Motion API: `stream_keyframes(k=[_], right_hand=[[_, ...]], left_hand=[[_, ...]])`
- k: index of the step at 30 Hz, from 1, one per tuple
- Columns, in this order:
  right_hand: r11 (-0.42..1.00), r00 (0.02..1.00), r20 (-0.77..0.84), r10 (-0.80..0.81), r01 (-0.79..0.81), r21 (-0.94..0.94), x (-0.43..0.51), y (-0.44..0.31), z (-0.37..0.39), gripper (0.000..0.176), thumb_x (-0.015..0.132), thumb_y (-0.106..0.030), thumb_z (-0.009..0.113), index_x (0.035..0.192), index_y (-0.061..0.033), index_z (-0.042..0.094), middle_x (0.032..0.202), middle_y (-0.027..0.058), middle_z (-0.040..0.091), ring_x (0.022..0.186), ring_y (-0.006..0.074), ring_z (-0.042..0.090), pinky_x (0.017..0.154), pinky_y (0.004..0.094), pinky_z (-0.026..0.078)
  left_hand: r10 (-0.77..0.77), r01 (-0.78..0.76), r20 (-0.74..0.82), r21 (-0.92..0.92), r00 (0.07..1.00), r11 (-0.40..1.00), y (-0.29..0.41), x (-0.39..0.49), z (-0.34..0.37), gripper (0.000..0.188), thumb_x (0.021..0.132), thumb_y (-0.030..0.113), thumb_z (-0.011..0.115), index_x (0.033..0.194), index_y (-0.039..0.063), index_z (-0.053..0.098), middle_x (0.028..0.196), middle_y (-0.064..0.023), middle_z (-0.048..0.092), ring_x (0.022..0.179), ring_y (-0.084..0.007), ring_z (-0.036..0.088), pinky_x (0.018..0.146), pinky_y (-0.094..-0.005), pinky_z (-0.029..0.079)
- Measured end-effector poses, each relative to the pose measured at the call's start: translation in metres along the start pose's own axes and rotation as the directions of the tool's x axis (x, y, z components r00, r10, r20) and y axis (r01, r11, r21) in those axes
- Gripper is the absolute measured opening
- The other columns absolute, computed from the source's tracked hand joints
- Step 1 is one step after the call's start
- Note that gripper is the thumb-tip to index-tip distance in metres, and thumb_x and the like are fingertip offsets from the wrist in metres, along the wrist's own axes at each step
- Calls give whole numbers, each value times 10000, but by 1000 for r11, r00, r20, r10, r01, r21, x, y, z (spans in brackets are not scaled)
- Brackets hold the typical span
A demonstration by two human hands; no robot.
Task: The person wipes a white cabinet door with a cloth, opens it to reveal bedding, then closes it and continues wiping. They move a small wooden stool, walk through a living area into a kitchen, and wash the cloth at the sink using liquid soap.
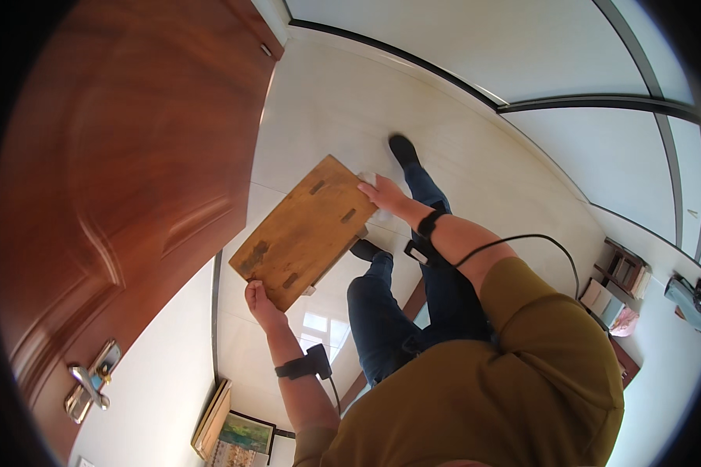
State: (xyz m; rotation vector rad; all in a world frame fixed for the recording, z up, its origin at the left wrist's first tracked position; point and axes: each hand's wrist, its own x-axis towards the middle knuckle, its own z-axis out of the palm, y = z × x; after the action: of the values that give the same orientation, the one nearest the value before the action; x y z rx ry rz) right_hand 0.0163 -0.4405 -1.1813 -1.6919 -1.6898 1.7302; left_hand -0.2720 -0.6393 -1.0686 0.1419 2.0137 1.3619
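Note:
A small wooden stool (304,227) is held up in front of me, its brown rectangular top facing the camera. Dark tenon marks and a worn, stained patch show on that top. At its near corner, my left hand (263,306) grips the edge. Farther off, my right hand (385,194) holds the opposite end, thumb on top. A crumpled white cloth or tissue (368,177) is in the right hand, partly hidden behind the fingers. Bits of the stool's legs (311,290) peek out below the top; the rest is hidden.
To the left stands a reddish-brown wooden door (140,157) with a metal handle (87,385). Pale tiled floor (327,99) lies under my feet. White panels with dark frames (561,58) line the far right. A framed picture (245,432) leans low at bottom left; a cable (537,236) trails from my right wrist strap.

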Motion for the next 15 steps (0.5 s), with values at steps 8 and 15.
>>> stream_keyframes(k=[8, 15], right_hand=[[993, 973, 210, 98, -109, 41, 107, 12, -19, 401, 858, -400, 537, 1008, -29, 555, 679, 114, 617, 625, 250, 621, 612, 370, 478], [982, 906, 386, 171, -188, 8, 170, 12, -57, 395, 868, -396, 526, 948, -9, 523, 651, 118, 613, 636, 270, 620, 602, 388, 469]], left_hand=[[-92, 114, -168, 131, 982, 985, -11, 47, 61, 67, 891, 109, 517, 930, 83, 565, 993, -4, 551, 957, -134, 483, 890, -283, 386], [-190, 274, -306, 257, 933, 927, -4, 53, 117, 143, 872, 168, 511, 970, 76, 558, 1051, -52, 553, 988, -195, 491, 892, -323, 397]])
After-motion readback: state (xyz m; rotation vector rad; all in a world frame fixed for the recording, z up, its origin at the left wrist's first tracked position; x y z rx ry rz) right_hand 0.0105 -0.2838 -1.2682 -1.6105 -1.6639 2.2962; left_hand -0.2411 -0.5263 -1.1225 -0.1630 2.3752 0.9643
